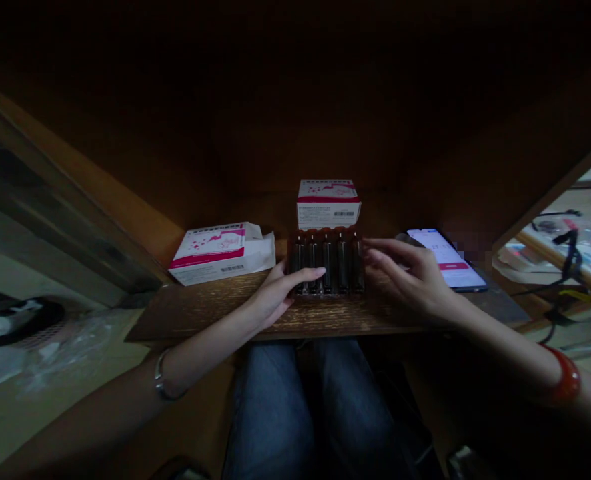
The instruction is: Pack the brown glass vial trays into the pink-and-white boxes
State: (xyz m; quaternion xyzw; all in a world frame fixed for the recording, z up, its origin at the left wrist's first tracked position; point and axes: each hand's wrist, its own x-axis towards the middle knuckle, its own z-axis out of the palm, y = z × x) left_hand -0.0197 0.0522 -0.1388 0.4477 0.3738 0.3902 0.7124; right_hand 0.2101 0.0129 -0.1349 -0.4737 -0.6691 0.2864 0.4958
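Note:
A clear tray of dark brown glass vials (327,263), several side by side, is in the middle of the wooden shelf. My left hand (280,290) grips its left side, thumb lying across the front of the vials and fingers partly hidden beneath. At the tray's right edge is my right hand (415,273), fingers stretched out and apart; whether the fingertips touch the tray I cannot tell. Behind the tray stands a closed white and magenta box (328,203). A similar box (220,252) lies to the left, its right-hand end flap open.
A lit phone (445,259) lies just beyond my right hand. Wooden panels enclose the shelf (200,317) at the back and sides. Cables (568,267) and clutter are at far right; a round black object (20,320) and plastic wrapping are at far left.

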